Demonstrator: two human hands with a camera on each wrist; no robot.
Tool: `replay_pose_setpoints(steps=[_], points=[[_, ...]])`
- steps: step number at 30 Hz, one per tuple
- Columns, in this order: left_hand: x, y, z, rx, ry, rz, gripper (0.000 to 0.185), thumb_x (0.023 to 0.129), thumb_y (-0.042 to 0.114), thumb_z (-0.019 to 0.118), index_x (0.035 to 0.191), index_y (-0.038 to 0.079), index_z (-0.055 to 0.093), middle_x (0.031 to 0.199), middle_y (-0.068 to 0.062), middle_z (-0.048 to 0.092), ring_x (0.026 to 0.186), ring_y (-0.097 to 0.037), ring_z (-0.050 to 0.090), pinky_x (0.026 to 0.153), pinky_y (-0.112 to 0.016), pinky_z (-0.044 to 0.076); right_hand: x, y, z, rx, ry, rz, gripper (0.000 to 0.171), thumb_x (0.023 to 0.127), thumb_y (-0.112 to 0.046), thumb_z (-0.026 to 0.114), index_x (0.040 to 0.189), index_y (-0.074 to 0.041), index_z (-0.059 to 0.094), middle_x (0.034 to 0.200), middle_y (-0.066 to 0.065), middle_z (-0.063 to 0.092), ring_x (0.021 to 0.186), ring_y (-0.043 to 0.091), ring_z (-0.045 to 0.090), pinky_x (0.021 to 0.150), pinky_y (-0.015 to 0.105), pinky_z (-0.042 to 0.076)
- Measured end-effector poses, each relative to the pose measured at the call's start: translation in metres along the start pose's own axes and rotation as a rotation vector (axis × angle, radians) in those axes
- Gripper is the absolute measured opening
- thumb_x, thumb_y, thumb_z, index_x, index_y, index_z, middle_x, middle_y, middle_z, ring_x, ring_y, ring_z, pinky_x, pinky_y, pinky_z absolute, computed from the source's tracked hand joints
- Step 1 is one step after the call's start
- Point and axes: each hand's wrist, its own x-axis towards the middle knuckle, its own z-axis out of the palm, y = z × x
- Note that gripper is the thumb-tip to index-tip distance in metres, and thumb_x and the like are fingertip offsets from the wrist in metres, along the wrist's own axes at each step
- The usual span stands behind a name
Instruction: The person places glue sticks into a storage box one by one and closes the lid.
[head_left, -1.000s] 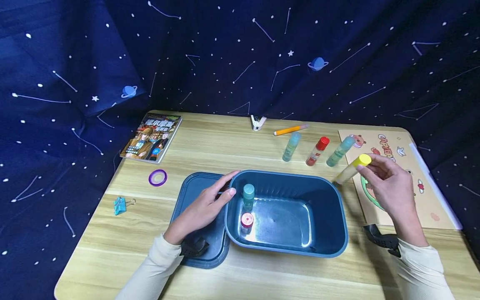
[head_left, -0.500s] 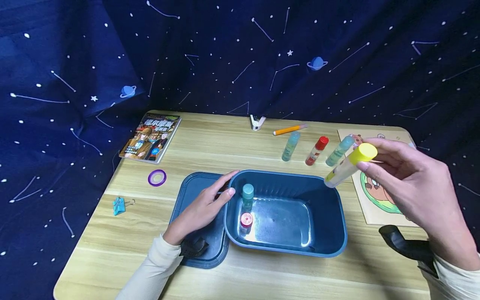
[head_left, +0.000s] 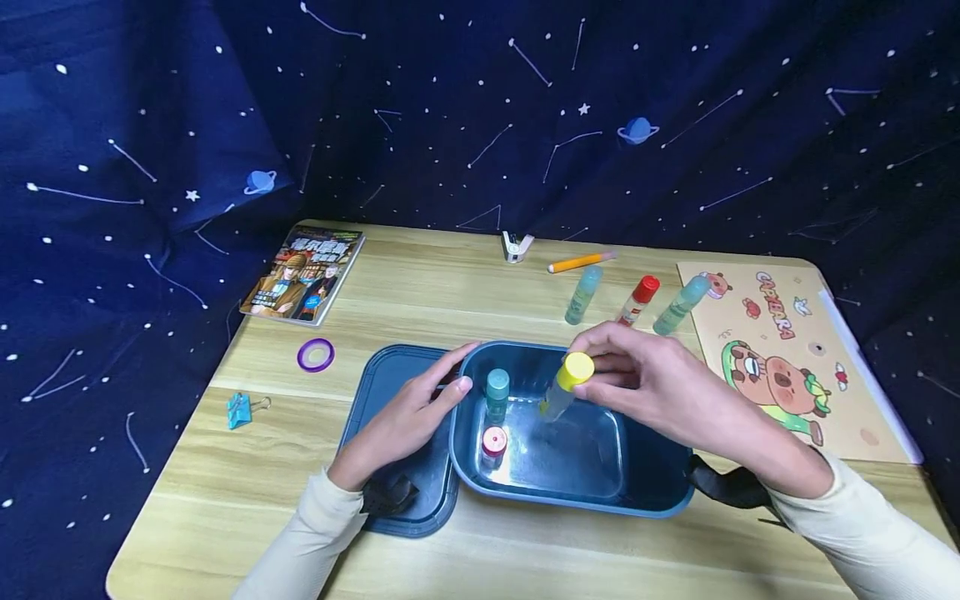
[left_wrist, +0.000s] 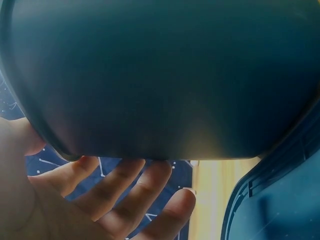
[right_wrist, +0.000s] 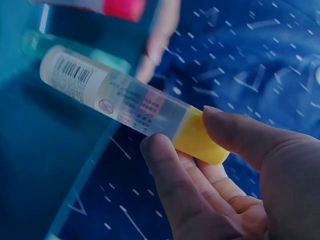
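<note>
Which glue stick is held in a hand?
The yellow-capped glue stick, pinched by the right hand over the blue bin; the others stand inside it or lie on the table.

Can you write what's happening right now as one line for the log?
right hand: pinches yellow-capped tube over blue tub | left hand: rests on tub rim

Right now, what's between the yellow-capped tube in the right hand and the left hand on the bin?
In the head view, a teal-capped tube stands in the bin between the yellow-capped tube and the left hand.

A wooden table (head_left: 465,300) bears a blue bin (head_left: 660,475); left lie its lid (head_left: 390,375), purple tape ring (head_left: 316,355), comic book (head_left: 303,274).
</note>
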Motion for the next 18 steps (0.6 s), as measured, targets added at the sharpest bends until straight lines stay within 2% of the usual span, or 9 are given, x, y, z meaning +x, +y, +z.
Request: replay_pose_setpoints(steps=[8,18], points=[[0.000,-0.001,0.001,-0.015,-0.011,0.000,0.052,0.112,0.039,0.043,0.162,0.033,0.033,0.168,0.000,0.036,0.155,-0.028,0.036,0.123,-0.058,0.032,0.020,0.025,0.030,0.048,-0.161,0.084,0.024,0.091,0.002,0.075,0.108,-0.010,0.064,0.110,0.006,0.069,0.112,0.023,0.074,0.090,0.030,0.061],[0.000,-0.001,-0.001,-0.018,-0.006,0.002,0.052,0.112,0.038,0.043,0.162,0.030,0.034,0.167,-0.001,0.038,0.155,-0.028,0.037,0.124,-0.057,0.032,0.032,0.031,0.039,0.029,-0.232,0.091,0.020,0.093,0.002,0.073,0.107,-0.008,0.062,0.107,0.008,0.068,0.108,0.023,0.073,0.089,0.031,0.062]])
